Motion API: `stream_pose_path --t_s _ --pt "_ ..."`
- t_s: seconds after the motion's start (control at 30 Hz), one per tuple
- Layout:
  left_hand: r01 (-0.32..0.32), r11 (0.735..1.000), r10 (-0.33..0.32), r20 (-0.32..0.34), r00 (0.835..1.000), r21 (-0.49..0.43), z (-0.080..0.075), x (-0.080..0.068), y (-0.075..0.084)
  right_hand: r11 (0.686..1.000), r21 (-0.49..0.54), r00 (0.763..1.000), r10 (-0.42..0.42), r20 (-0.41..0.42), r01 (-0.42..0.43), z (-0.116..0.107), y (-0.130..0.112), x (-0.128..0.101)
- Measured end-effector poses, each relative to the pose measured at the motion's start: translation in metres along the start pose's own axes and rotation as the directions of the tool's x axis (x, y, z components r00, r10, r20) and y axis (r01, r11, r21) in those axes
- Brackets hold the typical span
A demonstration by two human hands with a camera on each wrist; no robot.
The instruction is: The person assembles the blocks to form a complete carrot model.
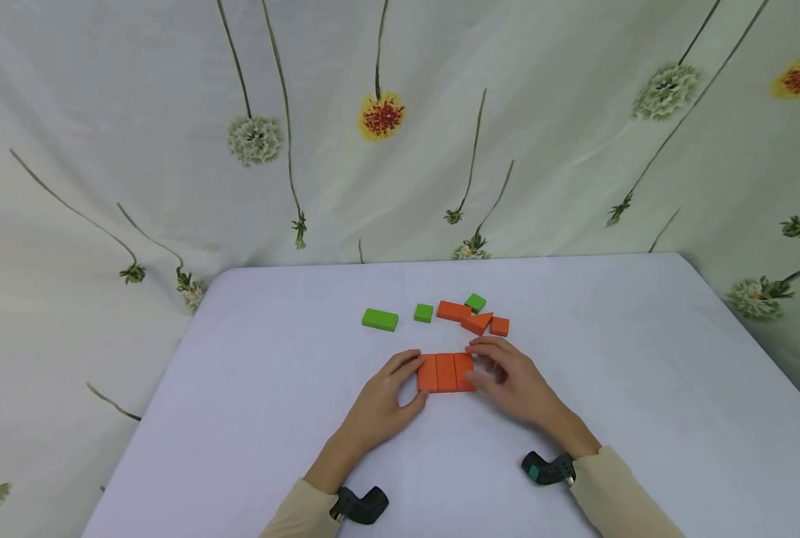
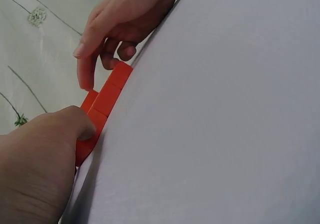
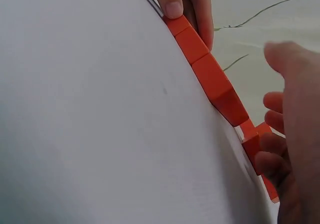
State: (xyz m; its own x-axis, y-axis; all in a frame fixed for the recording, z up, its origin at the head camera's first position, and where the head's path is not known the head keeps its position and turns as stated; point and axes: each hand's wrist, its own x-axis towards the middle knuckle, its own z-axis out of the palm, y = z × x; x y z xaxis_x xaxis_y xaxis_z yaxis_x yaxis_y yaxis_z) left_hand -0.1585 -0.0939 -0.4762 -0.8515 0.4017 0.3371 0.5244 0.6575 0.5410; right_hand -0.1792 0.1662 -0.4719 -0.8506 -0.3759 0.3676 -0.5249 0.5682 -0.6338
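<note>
Three orange rectangular blocks [image 1: 445, 372] lie side by side on the table, long faces touching. My left hand [image 1: 381, 403] holds the leftmost block, thumb on its near end and fingers at its far end; the left wrist view shows that thumb pressed against the orange row [image 2: 106, 98]. At the row's right end is my right hand [image 1: 520, 385], its fingers bent loosely with nothing between them. Its thumb is blurred and appears raised off the row [image 3: 212, 76] in the right wrist view. Whether the right index fingertip touches the far corner is unclear.
Behind the row lie an orange rectangular block [image 1: 454, 311], an orange triangular block [image 1: 477, 323] and a small orange block [image 1: 499, 326]. Green pieces include a long block [image 1: 380, 320] and two small blocks [image 1: 423, 312]. A flowered cloth [image 1: 541, 134] hangs behind the white table [image 1: 272, 336].
</note>
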Motion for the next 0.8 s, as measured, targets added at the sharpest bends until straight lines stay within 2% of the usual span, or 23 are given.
stream_pose_path --t_s 0.13,0.23,0.43,0.8 --pt "0.007 1.0 -0.007 0.002 1.0 -0.006 0.0 -0.001 0.0 0.995 -0.078 0.993 0.06 -0.1 -0.068 -0.003 0.002 0.0" --pt "0.006 1.0 -0.006 0.0 1.0 -0.004 0.0 -0.001 0.0 0.982 -0.154 0.988 0.09 -0.125 -0.109 -0.003 0.004 0.001" --pt "0.004 1.0 -0.004 -0.001 1.0 -0.009 0.0 -0.001 0.0 0.972 -0.199 0.987 0.096 -0.131 -0.121 -0.004 0.01 0.002" --pt "-0.004 1.0 0.004 -0.004 1.0 -0.015 -0.001 -0.002 -0.001 0.968 -0.184 0.983 0.151 -0.106 -0.169 -0.017 0.006 0.003"
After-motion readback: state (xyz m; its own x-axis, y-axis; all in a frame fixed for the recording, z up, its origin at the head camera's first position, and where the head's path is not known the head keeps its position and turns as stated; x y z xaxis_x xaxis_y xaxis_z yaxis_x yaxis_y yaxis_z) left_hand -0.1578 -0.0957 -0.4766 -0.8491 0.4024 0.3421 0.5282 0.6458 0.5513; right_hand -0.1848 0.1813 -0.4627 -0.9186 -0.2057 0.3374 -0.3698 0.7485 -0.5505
